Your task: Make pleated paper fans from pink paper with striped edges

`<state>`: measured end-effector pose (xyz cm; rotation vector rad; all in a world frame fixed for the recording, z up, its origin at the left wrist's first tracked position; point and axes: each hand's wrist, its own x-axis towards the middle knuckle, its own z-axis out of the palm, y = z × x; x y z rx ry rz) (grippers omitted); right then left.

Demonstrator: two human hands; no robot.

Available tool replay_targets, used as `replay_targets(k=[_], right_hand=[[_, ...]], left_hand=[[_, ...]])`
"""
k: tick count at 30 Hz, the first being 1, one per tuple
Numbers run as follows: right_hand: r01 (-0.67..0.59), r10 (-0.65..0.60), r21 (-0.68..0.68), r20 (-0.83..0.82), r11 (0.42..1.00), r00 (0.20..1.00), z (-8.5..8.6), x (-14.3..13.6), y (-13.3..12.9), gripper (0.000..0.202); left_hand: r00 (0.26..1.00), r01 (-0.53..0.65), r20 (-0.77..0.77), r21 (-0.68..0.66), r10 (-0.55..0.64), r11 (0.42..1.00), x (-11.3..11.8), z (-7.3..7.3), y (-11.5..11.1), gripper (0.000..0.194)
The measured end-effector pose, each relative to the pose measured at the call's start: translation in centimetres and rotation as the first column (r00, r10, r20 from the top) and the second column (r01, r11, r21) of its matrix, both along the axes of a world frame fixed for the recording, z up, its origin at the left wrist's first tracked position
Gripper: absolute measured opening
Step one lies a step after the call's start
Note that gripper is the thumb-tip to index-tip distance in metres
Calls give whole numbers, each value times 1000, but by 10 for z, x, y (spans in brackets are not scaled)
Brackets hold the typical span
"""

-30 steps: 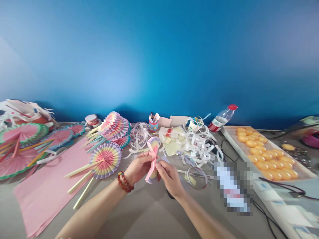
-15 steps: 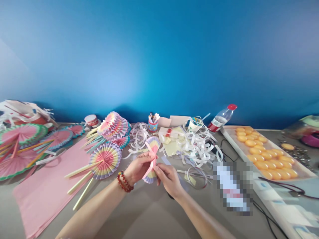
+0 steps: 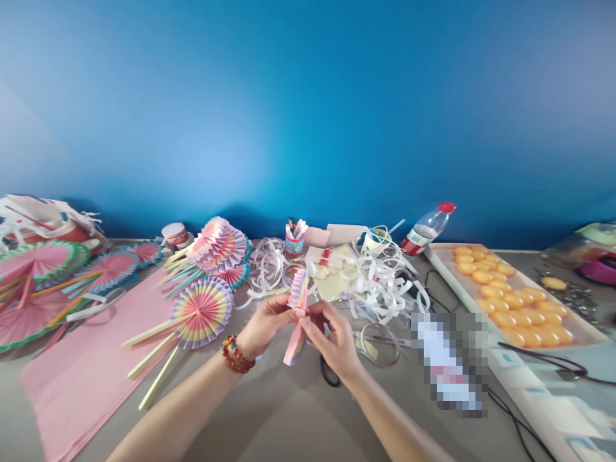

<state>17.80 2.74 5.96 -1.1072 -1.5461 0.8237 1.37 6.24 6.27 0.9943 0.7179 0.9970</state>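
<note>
A pleated paper strip in pink, yellow and lilac stands upright between my hands, its folds bunched closely and its middle pinched. My left hand, with red beads on the wrist, grips it from the left side with thumb and fingers. On the other side, my right hand pinches the strip's middle between thumb and fingertips. To the left lies a round pleated fan with pale yellow sticks, beside more stacked fans.
Pink paper sheets lie at the left. Behind my hands are curled white strips and a pen cup. A bottle, a tray of orange ovals and black cables are on the right.
The pleated paper has gone from a half-spread bow shape to a narrower, more closed strip. My right hand's fingers have moved up to its middle.
</note>
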Motion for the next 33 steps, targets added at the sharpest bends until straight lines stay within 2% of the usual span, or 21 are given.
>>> replay_targets(k=[3,5,9,13,17,20,24,28,33], right_hand=[[-15,15,-2,-62,1000,998,-4,-1,1,14],[-68,57,-69,-156,995,986,-7,-2,3,17],[-218,105,-249,-398,944,911,-12,-3,6,26],[-283,75,-334,-519,899,851,-11,-4,6,30],[-289,51,-358,-548,888,835,-11,-4,6,29],[-247,5,-385,-533,889,846,-15,-3,7,30],[-214,-8,-380,-506,900,863,-19,-3,10,29],[-201,18,-327,-484,923,875,-18,-4,10,24],[-206,30,-315,-483,926,875,-15,-5,7,22]], left_hand=[[996,-25,-80,81,31,996,-1,3,0,15],[992,-38,-114,106,50,994,-1,6,0,17],[993,-15,-115,73,23,997,-1,5,0,18],[996,18,-92,40,-15,999,-1,2,0,20],[993,63,-102,33,-59,997,-4,5,1,18],[982,105,-168,92,-88,990,-7,13,2,17],[959,104,-281,219,-39,970,-7,21,0,21],[952,57,-305,224,15,973,-5,18,-2,24],[942,50,-335,256,40,965,-7,15,-2,16]])
